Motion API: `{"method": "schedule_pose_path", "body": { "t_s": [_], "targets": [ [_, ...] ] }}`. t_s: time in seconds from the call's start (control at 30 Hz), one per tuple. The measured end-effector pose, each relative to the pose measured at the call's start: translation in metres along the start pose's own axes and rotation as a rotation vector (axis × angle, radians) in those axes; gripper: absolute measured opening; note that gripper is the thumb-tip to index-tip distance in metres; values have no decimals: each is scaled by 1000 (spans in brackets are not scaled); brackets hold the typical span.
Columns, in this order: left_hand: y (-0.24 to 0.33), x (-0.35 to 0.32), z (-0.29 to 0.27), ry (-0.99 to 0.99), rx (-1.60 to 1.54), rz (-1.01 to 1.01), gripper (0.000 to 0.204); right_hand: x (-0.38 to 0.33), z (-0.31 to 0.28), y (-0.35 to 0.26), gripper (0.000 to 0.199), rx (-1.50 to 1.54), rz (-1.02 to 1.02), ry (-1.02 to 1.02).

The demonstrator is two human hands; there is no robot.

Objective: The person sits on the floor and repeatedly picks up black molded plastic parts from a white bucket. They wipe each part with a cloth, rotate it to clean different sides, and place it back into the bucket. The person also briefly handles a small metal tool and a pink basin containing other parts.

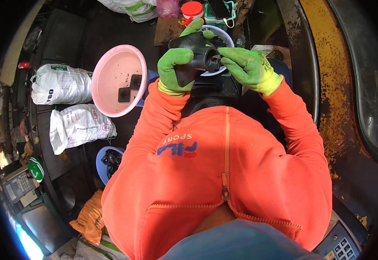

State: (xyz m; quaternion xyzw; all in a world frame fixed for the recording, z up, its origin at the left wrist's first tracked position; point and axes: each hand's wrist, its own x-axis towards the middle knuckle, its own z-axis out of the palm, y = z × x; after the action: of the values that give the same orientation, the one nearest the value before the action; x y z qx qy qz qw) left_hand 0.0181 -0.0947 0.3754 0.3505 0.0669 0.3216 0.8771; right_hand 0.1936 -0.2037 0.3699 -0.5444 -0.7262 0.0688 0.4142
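Note:
In front of my chest I hold a black plastic part (192,73) with a flared, pointed flange and a round collar. My left hand (173,67), in a green glove, is closed around its flange side, one finger raised behind it. The collar's round opening faces right. My right hand (246,65), gloved green and yellow, has its fingers pinched together at that opening; whatever lies between the fingertips is hidden. Behind the part stands a pale blue-rimmed basin (229,38) with dark pieces in it, partly covered by my hands.
Left of me is a pink basin (111,71) with two black square pieces inside. White sacks (65,84) lie farther left, and a blue basin (101,167) of black parts is nearer. A red-lidded jar (192,10) stands ahead. A rusty yellow machine frame (327,78) borders the right.

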Motion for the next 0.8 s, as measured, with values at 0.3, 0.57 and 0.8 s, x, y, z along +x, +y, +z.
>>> {"method": "schedule_pose_path", "body": {
  "t_s": [0.3,0.57,0.8],
  "targets": [
    [4,4,3,-65,124,120,84,-11,14,-11,25,100,109,35],
    [2,9,1,-111,133,218,88,-12,21,-22,24,336,321,83],
    [0,11,-1,-160,179,326,89,-13,30,-29,27,504,362,148]
  ]
}}
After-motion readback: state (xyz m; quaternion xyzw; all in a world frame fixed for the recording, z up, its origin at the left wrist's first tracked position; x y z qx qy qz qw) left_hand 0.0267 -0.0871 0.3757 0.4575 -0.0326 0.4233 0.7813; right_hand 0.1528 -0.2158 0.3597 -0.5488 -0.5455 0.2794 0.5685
